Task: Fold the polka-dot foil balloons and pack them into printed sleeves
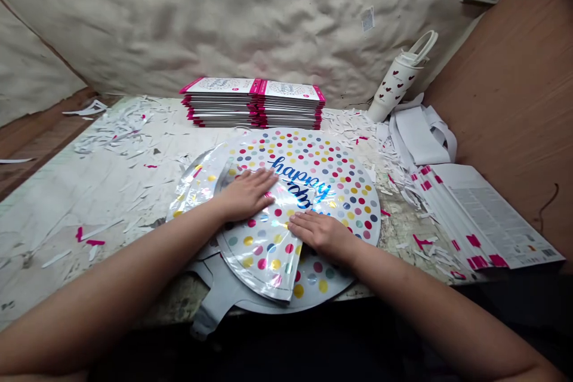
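Across the scrap-littered bench [85, 191], I've got both palms down and open: left hand [246, 194] and right hand [320, 236] pressing flat on a folded polka-dot foil balloon [264, 256] — neither one gripping.

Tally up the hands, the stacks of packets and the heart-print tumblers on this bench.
Hands: 2 (left hand, right hand)
Stacks of pink-edged packets: 2
Heart-print tumbler: 1
Total: 5
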Available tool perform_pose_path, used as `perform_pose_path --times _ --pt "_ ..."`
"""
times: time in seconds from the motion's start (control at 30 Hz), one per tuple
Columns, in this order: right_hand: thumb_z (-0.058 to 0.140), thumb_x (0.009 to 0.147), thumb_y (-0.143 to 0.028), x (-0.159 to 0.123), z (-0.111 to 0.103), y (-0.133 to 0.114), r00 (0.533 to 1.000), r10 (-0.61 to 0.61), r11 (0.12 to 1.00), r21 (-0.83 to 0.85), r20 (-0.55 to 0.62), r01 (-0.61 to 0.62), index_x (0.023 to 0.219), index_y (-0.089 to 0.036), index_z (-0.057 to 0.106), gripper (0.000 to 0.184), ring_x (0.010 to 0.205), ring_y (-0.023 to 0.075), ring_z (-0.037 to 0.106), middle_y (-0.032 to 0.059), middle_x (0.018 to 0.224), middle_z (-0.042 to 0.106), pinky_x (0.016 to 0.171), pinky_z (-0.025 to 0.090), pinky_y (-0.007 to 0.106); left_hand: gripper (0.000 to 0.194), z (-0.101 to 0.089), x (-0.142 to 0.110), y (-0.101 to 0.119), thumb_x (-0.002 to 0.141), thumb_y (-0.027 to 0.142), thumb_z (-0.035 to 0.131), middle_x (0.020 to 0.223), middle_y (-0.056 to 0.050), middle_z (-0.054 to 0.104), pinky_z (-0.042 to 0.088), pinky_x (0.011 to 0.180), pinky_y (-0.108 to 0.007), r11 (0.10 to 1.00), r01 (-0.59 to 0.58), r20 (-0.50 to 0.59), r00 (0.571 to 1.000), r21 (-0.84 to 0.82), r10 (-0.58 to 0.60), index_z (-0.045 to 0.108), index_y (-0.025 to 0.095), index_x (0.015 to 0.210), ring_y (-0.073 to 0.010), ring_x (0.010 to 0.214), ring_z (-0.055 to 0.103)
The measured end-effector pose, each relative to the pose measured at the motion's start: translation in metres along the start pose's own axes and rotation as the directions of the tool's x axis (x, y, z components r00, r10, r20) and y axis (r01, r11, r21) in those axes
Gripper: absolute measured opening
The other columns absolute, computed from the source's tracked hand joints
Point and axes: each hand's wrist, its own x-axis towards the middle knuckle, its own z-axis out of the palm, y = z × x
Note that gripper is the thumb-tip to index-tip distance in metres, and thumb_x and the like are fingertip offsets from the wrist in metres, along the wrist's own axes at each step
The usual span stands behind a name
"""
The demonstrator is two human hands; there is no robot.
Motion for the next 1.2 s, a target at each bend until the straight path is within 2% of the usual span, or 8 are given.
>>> perform_pose_path --times 0.1,0.27,0.4,0.53,0.63,0.73,0.93,1.2 --pt "0.040 0.090 -0.011 0.000 0.000 0.005 1.000 -0.027 1.000 0.013 0.012 0.027 0.107 -0.010 0.063 0.028 0.102 0.0195 0.061 0.0080 0.111 0.064 0.089 0.051 0.033 0.054 -0.004 0.003 0.001 0.092 0.037 0.025 0.146 -0.014 0.024 0.012 0.107 -0.052 0.983 0.167 -0.117 0.981 0.077 -0.157 0.028 0.010 0.139 -0.0286 0.136 0.015" --pt "0.038 0.091 -0.011 -0.001 -0.001 0.008 0.999 -0.050 0.999 0.016 0.014 0.049 0.105 -0.010 0.063 0.030 0.101 0.0197 0.062 0.0084 0.109 0.065 0.088 0.052 0.033 0.055 -0.001 -0.003 0.023 0.093 0.041 0.022 0.148 -0.006 0.019 0.011 0.110 -0.039 0.966 -0.257 0.006 0.966 -0.010 0.257 0.021 0.017 0.142 -0.0204 0.137 0.010" --pt "0.039 0.090 -0.011 -0.005 0.001 0.009 0.999 -0.029 0.999 0.038 0.022 0.028 0.107 -0.009 0.062 0.029 0.101 0.0200 0.062 0.0086 0.111 0.064 0.088 0.052 0.033 0.067 0.008 -0.024 -0.014 0.089 0.052 0.023 0.148 -0.013 0.015 0.017 0.108 -0.043 0.990 0.141 0.049 0.989 -0.017 -0.140 0.017 0.012 0.142 -0.0250 0.136 0.014" --pt "0.040 0.090 -0.011 -0.005 0.001 0.012 0.998 -0.039 0.997 0.063 0.057 0.036 0.109 -0.010 0.061 0.029 0.104 0.0187 0.060 0.0082 0.113 0.063 0.091 0.050 0.032 0.066 -0.001 -0.027 -0.032 0.090 0.044 0.023 0.145 -0.024 0.020 0.020 0.103 -0.055 0.866 0.497 -0.061 0.867 0.046 -0.494 0.023 0.000 0.138 -0.0358 0.134 0.016" --pt "0.041 0.090 -0.011 -0.002 -0.002 0.015 0.998 -0.052 0.996 0.080 0.024 0.050 0.109 -0.011 0.061 0.028 0.104 0.0178 0.060 0.0075 0.113 0.064 0.090 0.050 0.031 0.053 -0.008 -0.007 0.001 0.091 0.033 0.026 0.149 -0.006 0.020 0.015 0.109 -0.042 0.990 0.142 -0.057 0.988 0.020 -0.141 0.021 0.016 0.142 -0.0230 0.137 0.011" --pt "0.044 0.088 -0.009 -0.001 -0.006 0.013 0.994 -0.020 0.999 0.026 -0.104 0.023 0.102 -0.009 0.063 0.024 0.099 0.0193 0.062 0.0096 0.106 0.066 0.087 0.052 0.034 0.049 -0.005 0.018 0.037 0.092 0.031 0.026 0.148 -0.001 0.021 0.016 0.109 -0.039 0.967 -0.241 0.001 0.970 -0.088 0.242 0.024 0.024 0.140 -0.0200 0.137 0.012" --pt "0.050 0.085 -0.010 -0.013 -0.014 -0.015 0.970 -0.140 0.988 0.033 -0.200 0.149 0.095 -0.011 0.065 0.018 0.097 0.0192 0.063 0.0074 0.102 0.069 0.090 0.050 0.037 0.050 0.009 0.030 0.047 0.092 0.044 0.024 0.149 -0.005 0.020 0.014 0.106 -0.051 0.967 -0.212 -0.021 0.977 -0.141 0.212 0.026 0.028 0.140 -0.0285 0.136 0.012" --pt "0.051 0.084 -0.013 -0.021 -0.018 -0.026 0.977 0.082 0.991 0.116 -0.198 -0.060 0.094 -0.009 0.063 0.016 0.103 0.0221 0.059 0.0125 0.098 0.068 0.096 0.046 0.040 0.054 0.007 0.017 0.049 0.093 0.043 0.023 0.149 -0.007 0.019 0.010 0.108 -0.048 0.956 -0.264 -0.044 0.964 -0.128 0.261 0.020 0.021 0.142 -0.0259 0.137 0.009"
